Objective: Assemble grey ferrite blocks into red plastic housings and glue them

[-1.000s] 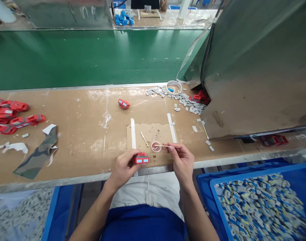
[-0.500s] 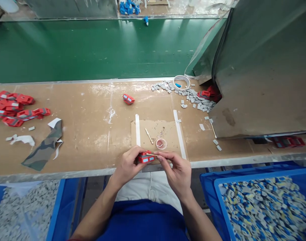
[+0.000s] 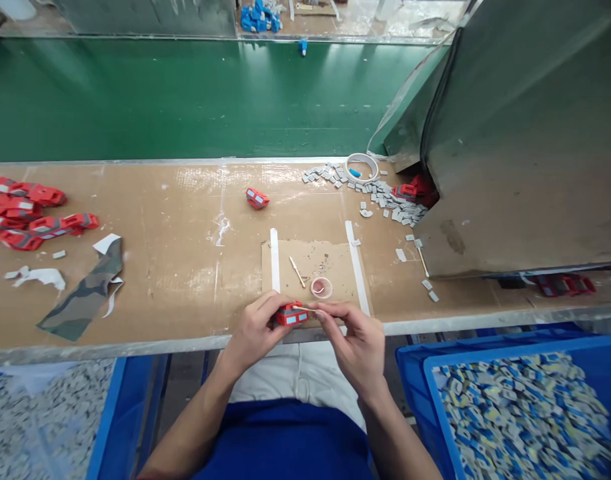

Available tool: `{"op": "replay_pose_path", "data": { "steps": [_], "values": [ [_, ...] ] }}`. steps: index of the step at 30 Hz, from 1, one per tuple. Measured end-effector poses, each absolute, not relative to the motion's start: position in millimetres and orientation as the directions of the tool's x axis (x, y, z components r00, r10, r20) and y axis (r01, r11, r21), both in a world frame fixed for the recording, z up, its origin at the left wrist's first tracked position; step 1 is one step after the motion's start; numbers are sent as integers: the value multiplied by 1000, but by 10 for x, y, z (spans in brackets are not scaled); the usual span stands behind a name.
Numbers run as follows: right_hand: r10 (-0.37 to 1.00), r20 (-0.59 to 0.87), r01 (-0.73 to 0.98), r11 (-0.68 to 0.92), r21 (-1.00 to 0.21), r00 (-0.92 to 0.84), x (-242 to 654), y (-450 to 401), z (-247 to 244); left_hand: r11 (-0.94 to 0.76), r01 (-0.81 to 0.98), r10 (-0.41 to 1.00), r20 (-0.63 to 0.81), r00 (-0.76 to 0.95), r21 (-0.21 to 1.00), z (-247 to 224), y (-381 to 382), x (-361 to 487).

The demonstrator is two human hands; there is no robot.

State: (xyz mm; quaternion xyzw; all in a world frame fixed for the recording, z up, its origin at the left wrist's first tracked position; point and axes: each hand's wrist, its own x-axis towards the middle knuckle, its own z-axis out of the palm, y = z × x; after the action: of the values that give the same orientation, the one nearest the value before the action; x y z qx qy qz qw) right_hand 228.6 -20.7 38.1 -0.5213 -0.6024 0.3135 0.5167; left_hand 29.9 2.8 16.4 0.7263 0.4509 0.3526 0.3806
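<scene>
at the surface's [image 3: 160, 267] six o'clock edge, where the red car [image 3: 292, 314] is gripped by the curled left hand [image 3: 255, 327] and the swab [image 3: 304, 308] pinched in the right hand [image 3: 358, 337], the pale windows [image 3: 291, 320] could be smeared if the swab is jolted.

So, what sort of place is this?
Probably a factory workshop: what looks like a green conveyor belt, a blue crate full of small parts, and red pieces heaped on the bench.
</scene>
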Motion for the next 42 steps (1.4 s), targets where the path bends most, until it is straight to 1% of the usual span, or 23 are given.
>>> {"op": "replay_pose_path", "data": {
  "steps": [4, 6, 8, 11, 13, 15, 16, 17, 19, 20, 21, 22, 23, 29, 30, 31, 32, 34, 35, 36, 38, 40, 42],
  "values": [
    [915, 328, 363, 231, -903, 235, 2494, -148, 287, -304, 401, 924, 165, 344, 864, 162, 28, 284],
    [898, 352, 418, 222, -881, 265, 2526, -91, 230, -303, 408, 927, 166, 338, 861, 161, 31, 281],
    [912, 345, 459, 215, -862, 221, 2496, -45, 180, -309, 406, 926, 174, 335, 860, 160, 36, 279],
    [946, 313, 497, 233, -836, 82, 2481, 11, 116, -313, 396, 924, 182, 335, 863, 155, 49, 274],
    [940, 337, 555, 251, -793, 57, 2614, 88, 80, -319, 383, 923, 192, 334, 867, 151, 60, 267],
    [909, 396, 678, 210, -704, 129, 2891, 240, 48, -326, 369, 919, 199, 340, 870, 148, 73, 260],
    [891, 418, 758, 147, -636, 178, 3064, 343, 33, -327, 367, 917, 199, 345, 871, 148, 79, 257],
    [883, 421, 837, 64, -544, 206, 3240, 459, 20, -326, 368, 917, 196, 348, 871, 148, 85, 255],
    [913, 351, 951, -103, -291, 206, 3544, 700, -5, -322, 374, 917, 190, 350, 869, 149, 93, 255],
    [933, 304, 973, -139, -183, 190, 3651, 810, -14, -322, 376, 918, 189, 349, 869, 151, 94, 257],
    [949, 261, 983, -153, -103, 175, 3721, 906, -21, -324, 374, 918, 192, 348, 869, 154, 93, 260],
    [961, 230, 988, -146, -57, 156, 3758, 986, -24, -325, 372, 917, 194, 347, 870, 156, 90, 264],
    [967, 215, 991, -131, -40, 137, 3768, 1048, -24, -325, 370, 918, 196, 346, 870, 159, 85, 269],
    [981, 192, 1000, -18, -22, 22, 3726, 1137, 47, -292, 361, 925, 165, 343, 886, 156, 69, 267],
    [981, 196, 999, 0, -34, 7, 3723, 1101, 77, -288, 352, 923, 159, 351, 891, 149, 69, 255],
    [977, 212, 997, 25, -77, -8, 3712, 1043, 116, -291, 339, 919, 162, 360, 895, 141, 67, 239],
    [970, 243, 986, 59, -156, -20, 3684, 960, 164, -300, 318, 912, 172, 372, 899, 131, 65, 221],
    [948, 317, 906, 150, -395, -19, 3560, 720, 289, -314, 266, 894, 190, 406, 911, 106, 52, 186],
    [940, 341, 828, 197, -524, -7, 3459, 570, 360, -306, 235, 888, 187, 420, 923, 93, 41, 172],
    [944, 330, 745, 222, -629, -2, 3335, 410, 432, -280, 201, 887, 173, 427, 939, 79, 27, 161],
    [969, 243, 582, 227, -781, -51, 3040, 101, 554, -182, 149, 899, 103, 427, 972, 56, -2, 149],
    [979, 174, 434, 202, -878, -103, 2737, -136, 617, -87, 127, 908, 27, 417, 988, 43, -23, 146],
    [983, 123, 322, 162, -933, -139, 2489, -263, 604, -60, 127, 909, 1, 416, 990, 44, -28, 146]
  ]
}}
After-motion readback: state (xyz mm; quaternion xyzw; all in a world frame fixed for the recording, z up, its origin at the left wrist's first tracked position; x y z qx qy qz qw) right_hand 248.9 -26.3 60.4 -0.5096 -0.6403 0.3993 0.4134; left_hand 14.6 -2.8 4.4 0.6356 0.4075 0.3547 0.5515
